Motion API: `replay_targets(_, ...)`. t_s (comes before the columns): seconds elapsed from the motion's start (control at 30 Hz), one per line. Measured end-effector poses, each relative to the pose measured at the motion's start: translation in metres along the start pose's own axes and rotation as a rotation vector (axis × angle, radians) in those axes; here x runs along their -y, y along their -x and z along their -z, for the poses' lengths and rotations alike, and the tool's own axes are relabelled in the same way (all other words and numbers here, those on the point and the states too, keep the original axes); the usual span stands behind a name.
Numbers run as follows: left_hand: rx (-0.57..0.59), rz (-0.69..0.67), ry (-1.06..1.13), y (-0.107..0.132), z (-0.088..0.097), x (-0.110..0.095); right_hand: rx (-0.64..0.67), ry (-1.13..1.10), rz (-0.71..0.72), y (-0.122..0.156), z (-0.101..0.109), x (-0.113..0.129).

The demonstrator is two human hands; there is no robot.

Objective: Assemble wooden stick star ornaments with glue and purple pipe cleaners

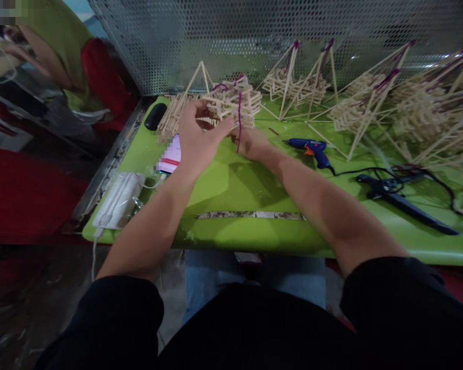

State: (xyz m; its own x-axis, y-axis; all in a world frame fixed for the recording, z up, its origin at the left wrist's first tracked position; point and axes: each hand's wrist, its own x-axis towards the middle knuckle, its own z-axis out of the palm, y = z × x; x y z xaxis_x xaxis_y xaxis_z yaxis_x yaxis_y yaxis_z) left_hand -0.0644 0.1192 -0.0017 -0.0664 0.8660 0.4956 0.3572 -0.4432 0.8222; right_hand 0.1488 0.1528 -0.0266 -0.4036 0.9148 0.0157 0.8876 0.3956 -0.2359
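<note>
In front of me is a stacked wooden-stick model (247, 105) with purple cord tied on it. One end of the purple cord (239, 123) hangs down its near side. My left hand (200, 131) grips the model's left side, thumb and fingers curved around the sticks. Low at the model's front is my right hand (252, 143), its fingers curled in; what they hold, if anything, is hidden. A pile of loose sticks (173, 115) lies to the left of the model, with a stick frame (201, 69) rising behind.
Several finished-looking stick models (354, 110) line the back right. A blue glue gun (310, 147) and black pliers-like tool (408, 205) lie right. A speckled strip (250, 215) lies in front. Left are a phone (169, 156), white power strip (117, 200) and black case (155, 116). Another person (57, 46) sits left.
</note>
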Motion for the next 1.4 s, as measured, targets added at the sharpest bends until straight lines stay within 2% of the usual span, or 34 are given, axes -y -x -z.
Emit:
replay_targets(0.37, -0.050, 0.019, 0.047, -0.002, 0.002, -0.001, -0.018, 0.073, -0.026, -0.013, 0.003, 0.016)
replay_targets(0.53, -0.057, 0.018, 0.054, -0.003, 0.001, 0.003, 0.008, 0.083, -0.043, -0.014, 0.004, 0.013)
replay_targets(0.73, -0.037, 0.032, 0.027, -0.001, 0.003, -0.002, 0.005, 0.067, -0.051, -0.013, 0.005, 0.007)
replay_targets(1.07, -0.019, 0.017, 0.021, 0.000, -0.001, -0.009, 0.021, 0.055, -0.048, -0.014, 0.006, 0.018)
replay_targets(1.2, -0.072, 0.009, 0.067, 0.000, 0.000, -0.006, 0.047, 0.050, -0.008, -0.013, 0.007, 0.019)
replay_targets(1.4, -0.054, -0.019, 0.095, 0.002, -0.002, -0.004, 0.015, 0.011, 0.020, -0.012, -0.001, 0.013)
